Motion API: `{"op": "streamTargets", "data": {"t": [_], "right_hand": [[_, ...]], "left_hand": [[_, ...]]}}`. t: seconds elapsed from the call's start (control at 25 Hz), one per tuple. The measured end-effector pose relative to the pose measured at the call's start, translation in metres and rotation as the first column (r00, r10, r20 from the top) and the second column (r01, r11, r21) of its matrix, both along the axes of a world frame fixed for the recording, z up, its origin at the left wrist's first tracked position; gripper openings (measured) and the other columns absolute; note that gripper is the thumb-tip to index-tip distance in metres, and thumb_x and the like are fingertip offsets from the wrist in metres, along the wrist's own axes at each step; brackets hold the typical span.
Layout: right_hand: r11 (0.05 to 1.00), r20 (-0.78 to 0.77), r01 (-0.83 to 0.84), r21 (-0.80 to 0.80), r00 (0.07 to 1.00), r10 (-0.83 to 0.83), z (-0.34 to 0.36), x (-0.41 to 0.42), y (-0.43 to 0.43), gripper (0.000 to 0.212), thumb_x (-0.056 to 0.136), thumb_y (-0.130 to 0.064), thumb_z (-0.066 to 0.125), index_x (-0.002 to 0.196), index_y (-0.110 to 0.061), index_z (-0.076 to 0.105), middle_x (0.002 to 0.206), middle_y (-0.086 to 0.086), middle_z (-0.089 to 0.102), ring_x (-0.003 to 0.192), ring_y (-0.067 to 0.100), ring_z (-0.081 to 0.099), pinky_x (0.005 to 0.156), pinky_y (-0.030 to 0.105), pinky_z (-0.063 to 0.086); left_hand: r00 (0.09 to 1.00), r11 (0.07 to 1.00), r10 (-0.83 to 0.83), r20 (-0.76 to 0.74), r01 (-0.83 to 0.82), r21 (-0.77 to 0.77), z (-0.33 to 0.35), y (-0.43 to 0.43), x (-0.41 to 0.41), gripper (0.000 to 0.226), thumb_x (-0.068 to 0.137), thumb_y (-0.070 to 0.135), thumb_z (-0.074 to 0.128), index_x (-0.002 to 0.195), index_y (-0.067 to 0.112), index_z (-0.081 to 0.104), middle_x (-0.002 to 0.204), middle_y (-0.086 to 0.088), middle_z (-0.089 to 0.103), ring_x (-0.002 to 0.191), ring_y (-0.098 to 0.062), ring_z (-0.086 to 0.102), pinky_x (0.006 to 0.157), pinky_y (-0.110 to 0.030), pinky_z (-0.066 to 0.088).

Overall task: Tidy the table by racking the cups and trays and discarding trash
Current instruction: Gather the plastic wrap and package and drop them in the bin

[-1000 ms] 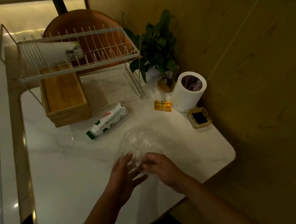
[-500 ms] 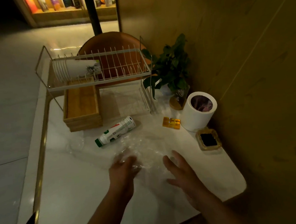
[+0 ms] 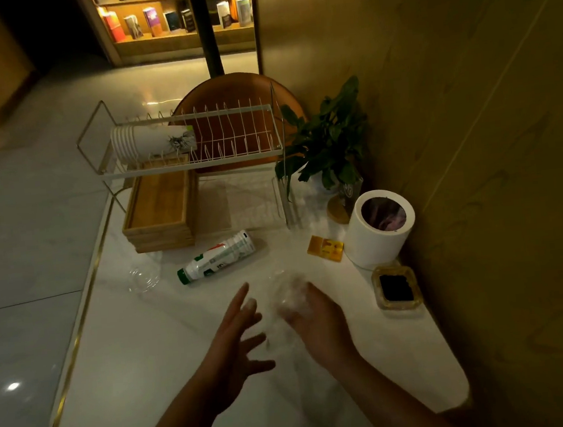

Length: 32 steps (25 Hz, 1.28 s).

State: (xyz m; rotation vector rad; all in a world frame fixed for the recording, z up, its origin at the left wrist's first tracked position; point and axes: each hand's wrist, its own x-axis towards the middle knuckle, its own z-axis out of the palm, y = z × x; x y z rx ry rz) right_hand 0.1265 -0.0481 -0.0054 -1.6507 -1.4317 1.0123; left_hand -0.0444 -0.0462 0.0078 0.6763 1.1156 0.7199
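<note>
My right hand [image 3: 318, 323] grips a crumpled clear plastic wrap [image 3: 286, 293] just above the white table [image 3: 145, 381]. Just left of it, my left hand [image 3: 237, 341] has its fingers spread and holds nothing. A white bottle with a green cap [image 3: 217, 256] lies on its side beyond my hands. A stack of white paper cups [image 3: 149, 140] lies on the wire rack's [image 3: 233, 157] upper shelf. Stacked wooden trays [image 3: 163, 211] sit under that shelf. The white bin [image 3: 378, 231] stands at the right by the wall.
A clear plastic lid [image 3: 143, 278] lies left of the bottle. A small orange packet [image 3: 324, 248] sits beside the bin, a dark ashtray [image 3: 396, 287] in front of it. A potted plant [image 3: 330, 143] stands behind the bin. A wooden wall runs along the right.
The wrap lay spread under both hands; now it is bunched in my right hand. My left hand has come off it. The view has tilted up, showing the bookshelf.
</note>
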Motion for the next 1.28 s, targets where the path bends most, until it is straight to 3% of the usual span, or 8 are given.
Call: {"op": "streamTargets", "data": {"t": [0.08, 0.24, 0.4, 0.56, 0.8, 0.96, 1.12, 1.28], "right_hand": [[0.982, 0.14, -0.186, 0.037, 0.974, 0.179, -0.001, -0.019, -0.005, 0.04, 0.09, -0.034, 0.06, 0.128, -0.04, 0.051, 0.124, -0.018, 0.056, 0.113, -0.001, 0.054, 0.085, 0.0, 0.034], [0.9, -0.039, -0.436, -0.009, 0.899, 0.436, 0.005, -0.031, 0.003, 0.062, 0.082, -0.045, 0.06, 0.129, -0.067, 0.028, 0.131, -0.043, 0.042, 0.123, -0.017, 0.041, 0.103, 0.009, 0.037], [0.858, 0.077, -0.443, -0.262, 0.876, 0.476, -0.016, 0.007, 0.039, 0.113, 0.067, -0.052, 0.081, 0.152, -0.042, 0.007, 0.162, -0.006, 0.014, 0.147, 0.016, 0.019, 0.117, 0.036, 0.027], [0.933, 0.365, -0.153, -0.325, 0.89, 0.273, -0.043, 0.064, 0.114, 0.08, 0.09, -0.042, 0.064, 0.153, -0.014, 0.022, 0.161, 0.01, 0.022, 0.145, 0.03, 0.027, 0.114, 0.041, 0.031], [0.893, 0.666, -0.141, -0.427, 0.619, 0.416, -0.096, 0.095, 0.18, 0.068, 0.101, -0.041, 0.04, 0.153, -0.006, 0.014, 0.164, 0.013, 0.009, 0.148, 0.033, 0.017, 0.118, 0.044, 0.022], [0.906, 0.805, -0.201, -0.374, 0.414, 0.424, -0.109, 0.087, 0.162, 0.051, 0.1, -0.035, 0.043, 0.143, -0.009, 0.037, 0.157, 0.012, 0.025, 0.135, 0.035, 0.034, 0.108, 0.044, 0.034], [0.92, 0.835, -0.333, -0.205, 0.431, 0.342, -0.115, 0.069, 0.116, 0.022, 0.091, -0.026, 0.054, 0.109, -0.016, 0.063, 0.12, 0.004, 0.051, 0.107, 0.03, 0.05, 0.082, 0.039, 0.043], [0.911, 0.745, -0.306, -0.276, 0.531, 0.404, -0.111, 0.072, 0.103, 0.044, 0.082, -0.032, 0.067, 0.122, -0.019, 0.055, 0.122, 0.006, 0.048, 0.11, 0.03, 0.046, 0.085, 0.039, 0.046]], "left_hand": [[0.998, 0.998, -0.045, 0.053, 0.047, -0.032, -0.002, 0.002, 0.0, 0.058, 0.077, 0.068, 0.066, 0.132, 0.058, 0.05, 0.131, -0.001, 0.064, 0.121, -0.032, 0.061, 0.085, -0.055, 0.057], [0.991, 0.99, 0.135, -0.022, -0.134, 0.034, -0.007, 0.016, -0.003, 0.034, 0.09, 0.042, 0.061, 0.116, 0.022, 0.071, 0.116, -0.015, 0.073, 0.099, -0.031, 0.073, 0.072, -0.042, 0.058], [0.94, 0.941, 0.337, -0.058, -0.335, 0.04, -0.02, 0.033, -0.023, 0.029, 0.09, 0.017, 0.067, 0.118, 0.015, 0.068, 0.11, -0.014, 0.075, 0.096, -0.032, 0.074, 0.075, -0.046, 0.059], [0.883, 0.902, 0.432, -0.185, -0.423, 0.087, -0.033, 0.049, -0.037, 0.026, 0.085, 0.013, 0.075, 0.11, 0.019, 0.071, 0.106, -0.013, 0.074, 0.091, -0.033, 0.073, 0.067, -0.043, 0.06], [0.841, 0.872, 0.49, -0.231, -0.473, 0.127, -0.046, 0.07, -0.047, 0.031, 0.084, 0.009, 0.075, 0.113, 0.017, 0.069, 0.106, -0.011, 0.074, 0.087, -0.029, 0.075, 0.072, -0.048, 0.062], [0.842, 0.875, 0.484, -0.24, -0.466, 0.129, -0.05, 0.076, -0.051, 0.035, 0.083, 0.003, 0.073, 0.117, 0.013, 0.068, 0.109, -0.015, 0.073, 0.095, -0.034, 0.073, 0.082, -0.054, 0.06], [0.844, 0.878, 0.479, -0.24, -0.463, 0.124, -0.052, 0.068, -0.045, 0.033, 0.081, 0.003, 0.075, 0.112, 0.016, 0.07, 0.102, -0.011, 0.076, 0.087, -0.03, 0.075, 0.072, -0.046, 0.062], [0.835, 0.876, 0.481, -0.267, -0.467, 0.118, -0.058, 0.041, -0.045, 0.035, 0.082, 0.005, 0.075, 0.116, 0.014, 0.069, 0.105, -0.009, 0.076, 0.092, -0.031, 0.074, 0.073, -0.046, 0.061]]}}
